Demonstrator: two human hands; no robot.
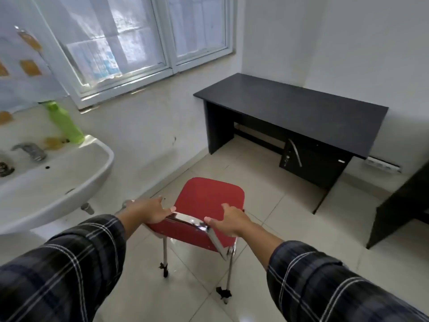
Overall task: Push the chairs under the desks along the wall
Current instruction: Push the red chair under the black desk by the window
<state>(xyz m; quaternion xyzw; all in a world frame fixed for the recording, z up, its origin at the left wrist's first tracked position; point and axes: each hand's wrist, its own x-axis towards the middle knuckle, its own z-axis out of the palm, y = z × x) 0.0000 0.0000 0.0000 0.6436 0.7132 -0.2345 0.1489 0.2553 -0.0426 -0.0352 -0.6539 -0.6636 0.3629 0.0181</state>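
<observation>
Our fingers (pixel 226 206) are curled over the top of the chair's back, the left hand (pixel 151 211) at one corner and the right hand (pixel 232 220) at the other, with thumbs on the near side by the chrome rail; both hands hold the chair (pixel 209 196) and nothing else. The chair stands out on the tiled floor (pixel 267 205), between the sink (pixel 58 182) on our left and the bench (pixel 290 108) against the right-hand wall, well apart from that bench, and its seat points more toward the window wall than toward the opening. We judge the push has hardly begun. The main risk is the turn: if we swing the chair too late, a front leg may hit the bench's near side panel. The drawer unit (pixel 311 159) fills the right part of the space below the top, so steering too far right would drive the seat into it. The rear legs (pixel 164 270) end in dark feet that could catch on a tile joint and tip the chair if we press down on the back. Our left sleeve passes close to the sink rim, and a wide swing that way could knock the bottle (pixel 65 123) off its ledge. A second bench (pixel 399 205) shows at the right edge; we see no chair near it.
</observation>
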